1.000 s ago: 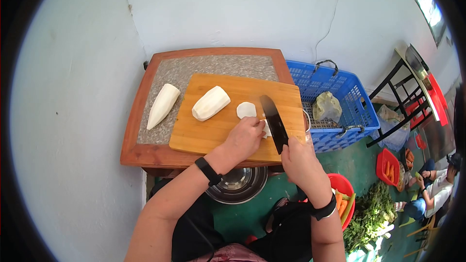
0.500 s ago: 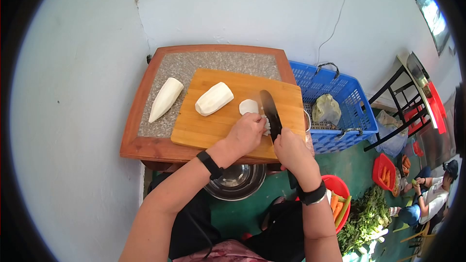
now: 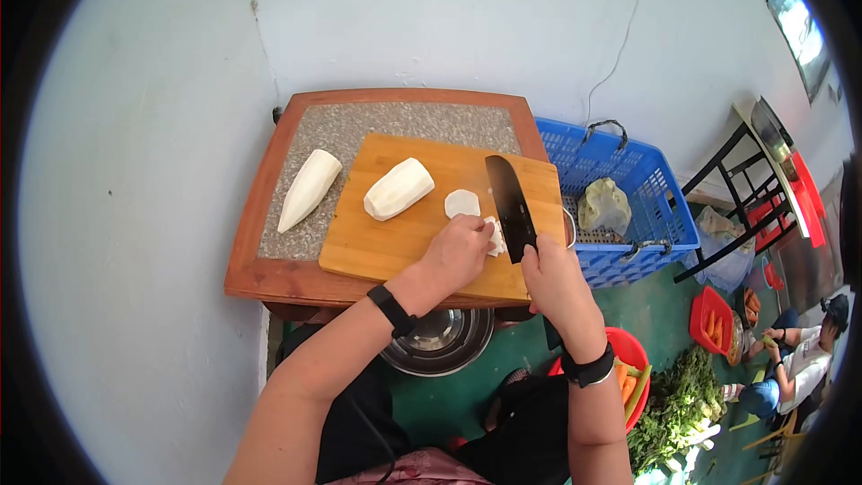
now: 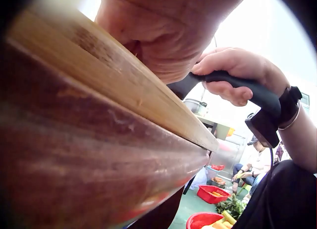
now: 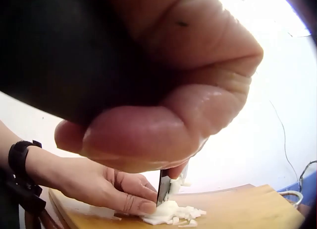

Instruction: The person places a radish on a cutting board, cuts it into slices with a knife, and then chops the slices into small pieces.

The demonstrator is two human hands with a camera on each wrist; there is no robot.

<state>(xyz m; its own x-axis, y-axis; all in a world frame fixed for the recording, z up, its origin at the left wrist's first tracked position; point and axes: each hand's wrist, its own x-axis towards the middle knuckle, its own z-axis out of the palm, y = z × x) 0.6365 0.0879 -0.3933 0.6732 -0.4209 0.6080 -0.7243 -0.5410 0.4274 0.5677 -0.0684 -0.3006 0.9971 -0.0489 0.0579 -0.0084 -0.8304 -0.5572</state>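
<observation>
On the wooden cutting board [image 3: 359, 247], my left hand [image 3: 455, 256] holds small white pieces [image 3: 495, 238] with its fingertips. My right hand [image 3: 558, 287] grips the black handle of a dark knife [image 3: 510, 202], its blade just right of those pieces. In the right wrist view the blade [image 5: 162, 187] stands upright against the chopped white bits [image 5: 171, 212], beside the left fingers. A round white slice [image 3: 461, 205] lies above the left hand. A peeled white chunk [image 3: 399, 189] rests farther left on the board, and a tapered peeled piece [image 3: 310, 190] lies on the table.
The board overlaps the wood-framed table [image 3: 251, 280]. A blue crate [image 3: 669, 247] with a plastic bag stands to the right. Below are a metal basin [image 3: 440, 361], a red bowl of carrots [image 3: 639, 350] and leafy greens [image 3: 673, 413]. Another person [image 3: 808, 355] sits far right.
The right hand and knife moved left and down, then back up and right. The left fingers stay at the small pieces. The whole view has shifted slightly.
</observation>
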